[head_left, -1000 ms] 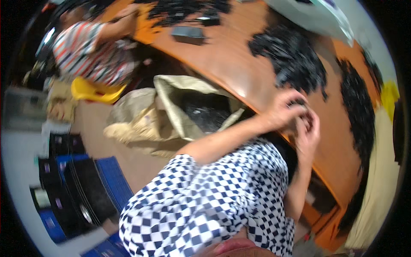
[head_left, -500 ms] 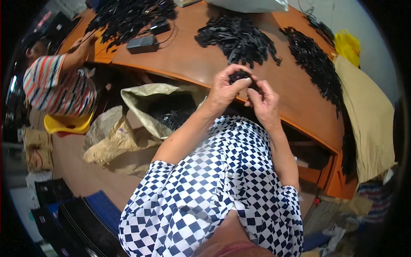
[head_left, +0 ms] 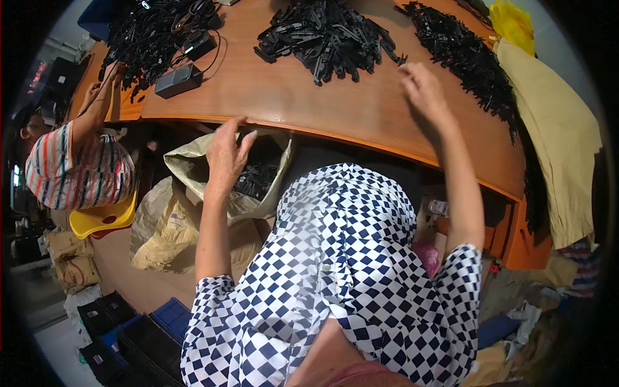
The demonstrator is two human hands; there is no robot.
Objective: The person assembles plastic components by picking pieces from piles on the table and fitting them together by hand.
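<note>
My left hand (head_left: 227, 155) hangs over the mouth of a pale woven sack (head_left: 187, 155), beside the table's front edge. Its thumb and fingers are apart, and nothing shows in them. Black pieces (head_left: 258, 177) lie inside the sack. Across the table, my right hand (head_left: 424, 93) reaches to the right end of a pile of narrow black plastic pieces (head_left: 329, 42). Its fingertips are closed on a small black piece (head_left: 401, 60) at the pile's edge. The exact kind of these parts is too small to tell.
The brown table (head_left: 290, 103) carries another black pile (head_left: 461, 61) at right and one (head_left: 155, 39) at far left. Near that lie a black box-shaped device (head_left: 178, 80) and cable. A person in a striped shirt (head_left: 80, 164) sits at left on a yellow stool (head_left: 103, 218).
My hands, together around a dark object before, have separated. The left moved down and left over the sack, apparently without the object; the right moved to the pile. The view shifted.
</note>
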